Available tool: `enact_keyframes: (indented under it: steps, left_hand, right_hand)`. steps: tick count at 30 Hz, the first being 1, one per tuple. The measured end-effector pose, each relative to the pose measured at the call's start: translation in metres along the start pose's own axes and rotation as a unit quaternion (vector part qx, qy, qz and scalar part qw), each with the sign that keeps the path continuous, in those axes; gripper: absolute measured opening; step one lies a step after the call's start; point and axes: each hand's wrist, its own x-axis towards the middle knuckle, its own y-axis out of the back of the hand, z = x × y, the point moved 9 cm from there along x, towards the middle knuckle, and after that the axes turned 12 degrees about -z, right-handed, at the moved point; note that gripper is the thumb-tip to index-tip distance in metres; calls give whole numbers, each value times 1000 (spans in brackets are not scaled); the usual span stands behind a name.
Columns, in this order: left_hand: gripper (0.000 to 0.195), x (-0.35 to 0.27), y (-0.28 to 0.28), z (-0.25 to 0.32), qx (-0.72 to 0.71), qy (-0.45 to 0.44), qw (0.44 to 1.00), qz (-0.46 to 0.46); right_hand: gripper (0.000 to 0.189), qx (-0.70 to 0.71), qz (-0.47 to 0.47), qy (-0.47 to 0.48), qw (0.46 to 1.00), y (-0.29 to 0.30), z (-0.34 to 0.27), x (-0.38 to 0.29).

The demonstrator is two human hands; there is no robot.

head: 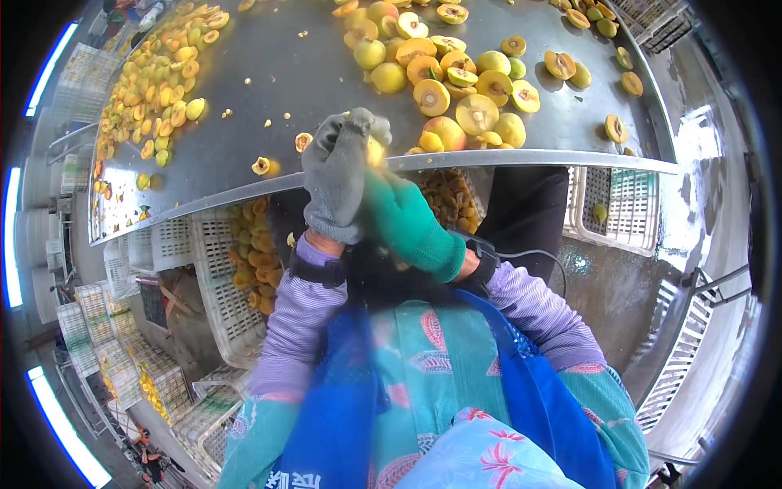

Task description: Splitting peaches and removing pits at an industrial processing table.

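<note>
My left hand [338,174], in a grey knit glove, is curled over the metal table's front edge around a yellow piece of stone fruit [375,153]. Close against it is my right hand [412,220], in a green glove, blurred, with its fingertips turned away. Whether it also grips the fruit or a tool is hidden. Ahead on the table [287,61] lies a heap of halved and whole yellow peaches [431,98], some with the pit cavity showing. Two small cut fruit pieces [261,165] are left of the grey glove.
More fruit [165,110] spreads along the table's left side. A raised metal rim [531,158] borders the front. Below, a white plastic crate [229,293] with fruit stands left of my legs; another crate [623,208] is at the right. Stacked crates [98,342] line the far left.
</note>
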Motion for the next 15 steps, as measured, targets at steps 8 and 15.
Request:
enact_keyframes:
  steps: [8, 15]
  left_hand:
    - [28, -1, 0, -3, -212, 64, 975, -22]
    - [29, -65, 180, 8, 287, 211, 934, 36]
  right_hand:
    - [48, 687, -336, -137, 630, -58, -22, -17]
    - [45, 592, -232, -215, 741, -31, 0, -33]
